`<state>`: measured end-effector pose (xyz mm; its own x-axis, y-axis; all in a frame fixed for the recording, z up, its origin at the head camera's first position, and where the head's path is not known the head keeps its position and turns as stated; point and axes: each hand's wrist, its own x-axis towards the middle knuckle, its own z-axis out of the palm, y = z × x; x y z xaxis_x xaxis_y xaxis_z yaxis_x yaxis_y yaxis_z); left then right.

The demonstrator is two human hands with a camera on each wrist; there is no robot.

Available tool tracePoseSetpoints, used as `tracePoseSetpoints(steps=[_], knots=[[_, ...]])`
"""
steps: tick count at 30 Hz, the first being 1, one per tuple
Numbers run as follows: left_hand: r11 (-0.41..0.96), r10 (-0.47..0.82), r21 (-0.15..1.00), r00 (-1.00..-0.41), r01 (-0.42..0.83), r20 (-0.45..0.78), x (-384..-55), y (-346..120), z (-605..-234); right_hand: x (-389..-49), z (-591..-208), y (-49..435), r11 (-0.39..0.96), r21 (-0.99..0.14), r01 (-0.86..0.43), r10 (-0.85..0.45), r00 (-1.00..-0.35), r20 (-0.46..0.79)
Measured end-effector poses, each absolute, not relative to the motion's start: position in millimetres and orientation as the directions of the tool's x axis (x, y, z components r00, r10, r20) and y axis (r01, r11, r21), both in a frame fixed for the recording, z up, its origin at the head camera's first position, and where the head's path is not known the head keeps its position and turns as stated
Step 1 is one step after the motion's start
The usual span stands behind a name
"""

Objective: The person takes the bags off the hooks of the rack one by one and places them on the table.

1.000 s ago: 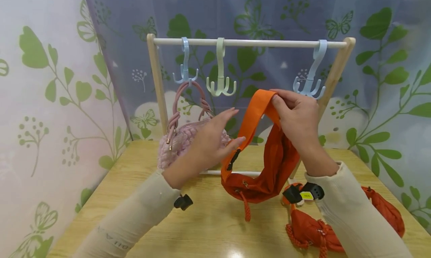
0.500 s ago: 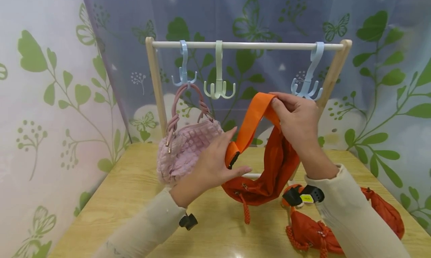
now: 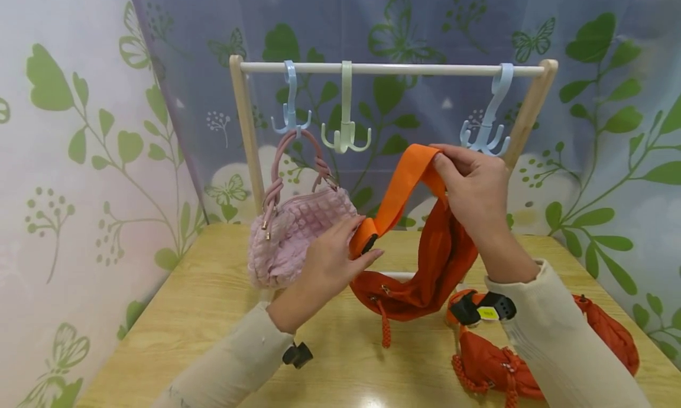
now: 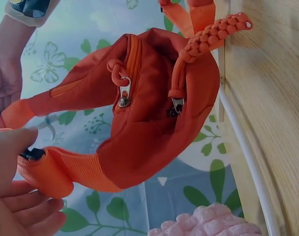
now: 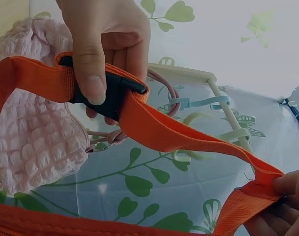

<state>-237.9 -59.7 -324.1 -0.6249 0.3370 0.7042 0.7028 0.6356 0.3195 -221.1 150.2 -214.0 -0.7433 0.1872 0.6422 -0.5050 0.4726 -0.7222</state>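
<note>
An orange-red waist bag (image 3: 447, 251) hangs in a loop from both hands, its zips and braided pull facing down and forward in the head view. My right hand (image 3: 476, 186) pinches the bright orange strap (image 3: 401, 186) at its top, near the right blue hook. Lower and to the left, my left hand (image 3: 327, 257) holds the strap at its black buckle (image 5: 107, 96); the right wrist view has the thumb on top and the fingers behind. Just behind the left hand, a pink puffy handbag (image 3: 303, 230) hangs by its twisted handle from the left blue hook (image 3: 291, 109).
A wooden rack with a white top bar (image 3: 420, 69) stands at the back of the table (image 3: 181, 319). A green hook (image 3: 347, 118) and another blue hook (image 3: 489, 124) hang from it. Orange-red bags (image 3: 492, 358) lie at the right, partly behind my right forearm.
My left hand has come down and back from in front of the pink handbag and has taken hold of the waist bag's strap at the buckle. The right hand keeps its pinch.
</note>
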Motion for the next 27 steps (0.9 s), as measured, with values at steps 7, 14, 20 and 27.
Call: tracePoseSetpoints(steps=[7,14,20,27], knots=[[0.623,0.311,0.313,-0.594,0.717,0.742,-239.5,-64.2,-322.5,-220.1,-216.3,154.1,0.496,-0.710,-0.500,0.186,-0.738,0.649],[0.578,0.316,0.345,-0.593,0.740,0.741,-240.4,-67.8,-319.7,-219.4,-221.3,159.3,0.514,-0.724,-0.460,0.194,-0.760,0.620],[0.548,0.299,0.363,-0.582,0.754,0.756,-240.3,-70.9,-317.6,-217.7,-227.7,165.4,0.551,-0.712,-0.434,0.185,-0.769,0.612],[0.560,0.290,0.343,-0.566,0.755,0.772,-239.5,-72.9,-314.7,-212.8,-235.3,174.4,0.582,-0.676,-0.453,0.152,-0.756,0.637]])
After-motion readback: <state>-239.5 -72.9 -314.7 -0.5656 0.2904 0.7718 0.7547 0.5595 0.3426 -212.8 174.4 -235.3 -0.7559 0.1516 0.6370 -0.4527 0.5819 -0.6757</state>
